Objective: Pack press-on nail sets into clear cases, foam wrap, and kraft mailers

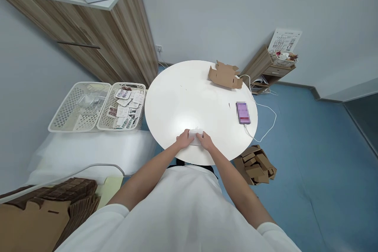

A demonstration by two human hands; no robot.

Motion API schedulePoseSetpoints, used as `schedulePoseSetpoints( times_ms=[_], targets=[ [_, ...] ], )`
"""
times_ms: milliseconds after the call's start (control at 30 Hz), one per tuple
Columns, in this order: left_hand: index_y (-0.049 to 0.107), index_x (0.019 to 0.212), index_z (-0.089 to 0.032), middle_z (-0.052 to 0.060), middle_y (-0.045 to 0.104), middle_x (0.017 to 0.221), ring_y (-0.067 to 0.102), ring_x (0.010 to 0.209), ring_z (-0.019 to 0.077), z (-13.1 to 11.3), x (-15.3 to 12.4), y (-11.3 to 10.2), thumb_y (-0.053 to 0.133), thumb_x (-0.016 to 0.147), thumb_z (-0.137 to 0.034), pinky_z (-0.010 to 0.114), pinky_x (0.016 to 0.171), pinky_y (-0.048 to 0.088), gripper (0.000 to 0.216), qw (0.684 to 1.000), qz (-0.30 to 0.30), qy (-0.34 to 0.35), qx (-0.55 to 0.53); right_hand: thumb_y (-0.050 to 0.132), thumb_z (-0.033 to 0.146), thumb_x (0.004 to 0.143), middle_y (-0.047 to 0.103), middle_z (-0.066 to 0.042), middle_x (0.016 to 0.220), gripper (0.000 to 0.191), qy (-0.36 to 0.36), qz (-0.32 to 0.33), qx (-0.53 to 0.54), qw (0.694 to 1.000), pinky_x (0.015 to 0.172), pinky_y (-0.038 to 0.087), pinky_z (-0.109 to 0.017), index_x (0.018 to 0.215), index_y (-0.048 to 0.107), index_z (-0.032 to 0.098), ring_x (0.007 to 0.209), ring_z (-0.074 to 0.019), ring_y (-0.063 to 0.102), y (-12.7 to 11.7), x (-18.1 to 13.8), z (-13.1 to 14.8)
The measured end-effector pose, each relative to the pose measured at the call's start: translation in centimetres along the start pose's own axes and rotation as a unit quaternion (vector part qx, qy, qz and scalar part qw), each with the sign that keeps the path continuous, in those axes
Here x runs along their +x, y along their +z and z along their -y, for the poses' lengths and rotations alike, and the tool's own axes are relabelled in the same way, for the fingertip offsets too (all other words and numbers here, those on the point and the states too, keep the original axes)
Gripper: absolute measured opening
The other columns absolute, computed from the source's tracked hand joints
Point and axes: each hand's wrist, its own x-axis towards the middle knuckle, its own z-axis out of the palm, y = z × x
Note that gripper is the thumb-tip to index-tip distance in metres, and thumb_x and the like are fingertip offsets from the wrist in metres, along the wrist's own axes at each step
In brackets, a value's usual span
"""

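A small white flat packet is held between both hands just above or on the near edge of the round white table; its exact kind cannot be made out. My left hand grips its left side, thumb on top. From the right, my right hand pinches it the same way. Fingers beneath the packet are hidden. Farther back on the table lies an unfolded brown cardboard box. To the right sits a phone with a purple, blurred screen and a white cable plugged in.
Left of the table stand two white plastic baskets, one holding many printed cards, the other clear plastic bags. Flat cardboard boxes are stacked at lower left. A carton of folded boxes rests on the floor at right. A wooden cabinet stands behind.
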Motion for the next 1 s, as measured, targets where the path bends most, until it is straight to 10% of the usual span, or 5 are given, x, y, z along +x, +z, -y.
schedulePoseSetpoints(
  times_ms=[300, 533, 1000],
  targets=[
    [0.042, 0.113, -0.017, 0.01, 0.05, 0.106, 0.055, 0.081, 0.0161, 1.1, -0.7, 1.2, 0.053, 0.075, -0.039, 0.031, 0.073, 0.044, 0.045, 0.987, -0.127, 0.041, -0.09, 0.04, 0.031, 0.082, 0.039, -0.012, 0.117, 0.042, -0.113, -0.216, -0.075, 0.967, 0.092, 0.036, -0.042, 0.122, 0.038, 0.018, 0.112, -0.0239, 0.037, 2.2, -1.7, -1.3],
    [0.054, 0.102, -0.021, 0.007, 0.046, 0.106, 0.05, 0.095, 0.0198, 0.6, -2.1, 1.9, 0.046, 0.08, -0.027, 0.034, 0.082, 0.043, 0.024, 0.971, -0.163, 0.172, 0.022, 0.039, 0.019, 0.082, 0.04, -0.01, 0.117, 0.031, -0.155, -0.112, -0.145, 0.971, 0.083, 0.043, -0.038, 0.11, 0.051, 0.021, 0.105, -0.0228, 0.041, 2.5, -3.7, -2.0],
    [0.059, 0.081, -0.019, 0.004, 0.048, 0.09, 0.052, 0.085, 0.0167, -0.4, -0.9, 1.3, 0.048, 0.078, -0.024, 0.032, 0.076, 0.045, 0.013, 0.986, -0.15, 0.068, -0.012, 0.054, 0.016, 0.074, 0.048, -0.004, 0.097, 0.017, -0.114, 0.051, -0.197, 0.972, 0.062, 0.04, -0.026, 0.088, 0.06, 0.022, 0.072, -0.0134, 0.053, -1.2, 0.3, 0.3]
  ],
)
